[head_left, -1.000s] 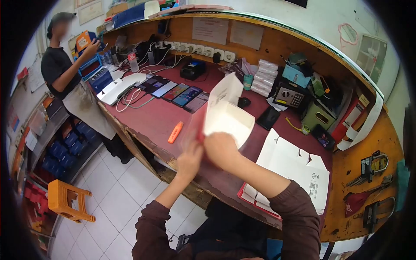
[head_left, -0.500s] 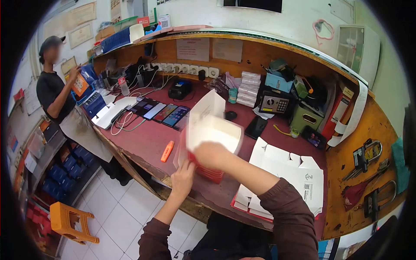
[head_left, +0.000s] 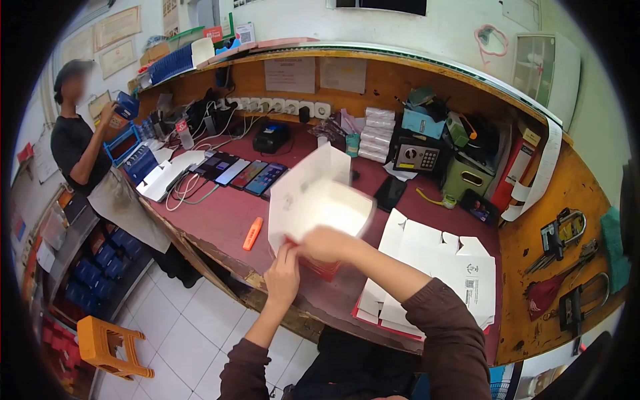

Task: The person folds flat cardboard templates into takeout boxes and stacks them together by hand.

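Note:
A small cardboard box point(head_left: 333, 207), white inside and red outside, stands on the red-topped table in front of me. Its white lid flap point(head_left: 283, 200) is raised at the left. My left hand point(head_left: 283, 270) pinches the box's near left corner. Against the near edge, close beside it, my right hand point(head_left: 327, 245) has its fingers curled on the cardboard; its fingertips are partly hidden. To the right lies a stack of flat white box blanks point(head_left: 433, 273) with red undersides. An orange highlighter point(head_left: 253, 233) rests to the left of the box.
Several phones point(head_left: 248, 175) lie in a row behind the highlighter, near cables and a power strip point(head_left: 273, 107). A black phone point(head_left: 391, 193), a small safe point(head_left: 417, 157) and a green bin point(head_left: 467, 177) stand right. A co-worker point(head_left: 80, 143) holds a blue box point(head_left: 125, 107) at left.
The raised flap has swung left and opened wider. My hands have come closer together at the box's near corner. The co-worker has lifted a blue box higher.

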Motion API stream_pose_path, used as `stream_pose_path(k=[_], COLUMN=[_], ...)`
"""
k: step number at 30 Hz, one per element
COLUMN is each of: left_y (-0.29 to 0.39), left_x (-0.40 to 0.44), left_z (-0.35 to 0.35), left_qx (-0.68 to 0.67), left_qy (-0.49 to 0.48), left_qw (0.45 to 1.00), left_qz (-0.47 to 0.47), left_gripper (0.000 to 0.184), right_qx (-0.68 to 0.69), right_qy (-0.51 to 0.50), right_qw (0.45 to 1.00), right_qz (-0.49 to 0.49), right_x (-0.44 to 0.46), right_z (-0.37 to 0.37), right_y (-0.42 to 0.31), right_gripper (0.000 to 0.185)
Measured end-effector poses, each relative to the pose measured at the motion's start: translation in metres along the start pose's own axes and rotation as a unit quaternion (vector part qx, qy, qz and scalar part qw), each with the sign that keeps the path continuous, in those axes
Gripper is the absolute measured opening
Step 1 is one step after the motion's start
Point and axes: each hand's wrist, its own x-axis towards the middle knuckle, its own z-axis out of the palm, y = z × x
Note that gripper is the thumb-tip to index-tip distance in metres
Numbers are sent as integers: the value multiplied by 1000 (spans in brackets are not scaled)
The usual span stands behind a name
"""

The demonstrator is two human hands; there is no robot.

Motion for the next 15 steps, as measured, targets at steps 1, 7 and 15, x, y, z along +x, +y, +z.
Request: stream_pose_path(k=[1,7,15], left_y=[5,27,-3], left_x=[-1,-1,25], left_z=[-1,-8,18], left_qx=[-17,-96,-140], left_qy=[13,65,106], left_qw=[1000,991,974], left_qz=[-13,62,143], left_gripper=[32,70,49], right_qx=[56,-27,21], right_qy=[16,221,97], right_qw=[998,955,973], right_qz=[-24,195,208], right_x=[-2,-22,7], right_z=[-1,-68,-34], right_y=[6,56,129], right_gripper=[35,48,49])
